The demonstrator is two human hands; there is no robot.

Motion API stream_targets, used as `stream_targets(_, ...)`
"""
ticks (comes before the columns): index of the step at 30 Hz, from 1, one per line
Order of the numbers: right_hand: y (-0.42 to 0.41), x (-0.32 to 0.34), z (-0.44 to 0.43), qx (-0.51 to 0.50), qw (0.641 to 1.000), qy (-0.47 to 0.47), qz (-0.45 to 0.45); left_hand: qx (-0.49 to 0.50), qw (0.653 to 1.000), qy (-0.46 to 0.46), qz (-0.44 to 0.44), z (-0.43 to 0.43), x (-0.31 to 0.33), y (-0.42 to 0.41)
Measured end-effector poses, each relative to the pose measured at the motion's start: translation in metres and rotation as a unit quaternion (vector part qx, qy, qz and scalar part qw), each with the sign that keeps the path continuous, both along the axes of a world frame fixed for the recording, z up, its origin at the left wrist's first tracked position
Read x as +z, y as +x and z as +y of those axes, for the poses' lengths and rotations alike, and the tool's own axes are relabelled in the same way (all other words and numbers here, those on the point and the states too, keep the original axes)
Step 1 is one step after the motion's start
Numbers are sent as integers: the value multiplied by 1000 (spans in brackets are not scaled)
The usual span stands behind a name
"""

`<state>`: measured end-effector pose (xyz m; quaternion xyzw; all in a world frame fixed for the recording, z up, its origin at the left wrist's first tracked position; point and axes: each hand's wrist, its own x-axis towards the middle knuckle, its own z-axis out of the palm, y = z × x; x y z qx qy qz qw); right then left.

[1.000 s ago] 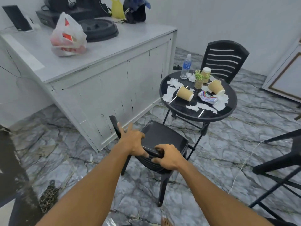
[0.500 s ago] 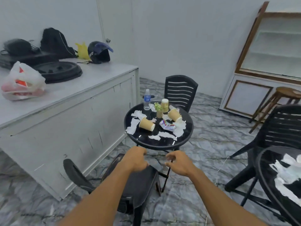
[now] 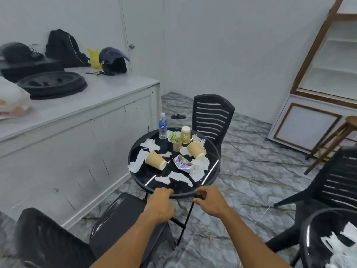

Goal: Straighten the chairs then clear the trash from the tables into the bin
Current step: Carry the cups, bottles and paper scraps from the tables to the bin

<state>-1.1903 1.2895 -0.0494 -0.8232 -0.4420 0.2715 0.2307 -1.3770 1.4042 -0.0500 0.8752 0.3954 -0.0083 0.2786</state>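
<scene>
A black plastic chair (image 3: 119, 219) stands at the lower left, its seat pointing at the round black table (image 3: 139, 182). My left hand (image 3: 161, 205) hovers over the seat's far edge with fingers loosely curled, holding nothing. My right hand (image 3: 210, 202) hangs beside the table's front rim, also loosely curled and empty. On the table lie two tipped paper cups (image 3: 155, 159), an upside-down cup (image 3: 185, 134), a foil wrapper (image 3: 183, 163), torn tissue scraps (image 3: 139, 161), a water bottle (image 3: 162, 126) and a small plant (image 3: 176, 141). A second black chair (image 3: 211, 117) stands behind the table.
A long white counter (image 3: 77, 120) runs along the left, carrying a helmet (image 3: 113, 61), bags and a black tray. A third chair (image 3: 332, 188) and another littered round table (image 3: 309, 235) are at the right. A wooden stool (image 3: 336, 138) and cabinet stand beyond. No bin is in view.
One second ago both hands gripped the chair's back. They have let go, and my view has lifted toward the table. The chair now stands at my lower left.
</scene>
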Motion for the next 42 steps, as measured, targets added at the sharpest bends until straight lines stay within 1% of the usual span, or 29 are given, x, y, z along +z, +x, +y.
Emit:
stream_targets(3,21,-8,23,8,1000,-8,6,9,1000,7,5,18,-4,23)
stream_targets(5,38,-9,42,10,1000,-9,1,9,1000,25,4,37,-8,43)
stream_targets(8,66,-8,73,2,1000,-10,-9,12,1000,26,-1,71,-11,81)
stream_targets(10,86,-11,93,-5,1000,-20,-15,8,999,44,-4,95,-16,108)
stream_targets(13,116,-19,121,-15,999,-26,-17,-6,999,43,-4,118,-27,144)
stream_targets(15,131,-23,140,-17,999,-33,-14,-14,999,32,8,135,-32,162)
stream_targets(19,158,-36,180,-6,999,-40,-12,-3,999,40,28,175,-47,188)
stream_targets(22,182,-46,214,-5,998,-48,-33,18,998,32,51,193,-62,202)
stream_targets(27,227,-70,265,4,995,-44,-90,66,992,10,106,199,-88,236)
stream_targets(30,249,-86,287,27,995,-65,-77,109,984,-38,139,196,-104,261)
stream_targets(35,265,-114,304,69,992,-89,-60,144,970,-43,190,196,-123,286)
stream_targets(38,272,-124,302,84,992,-90,-43,160,968,-44,188,190,-132,291)
stream_targets(42,278,-119,298,103,992,-55,-46,194,968,-24,155,187,-133,292)
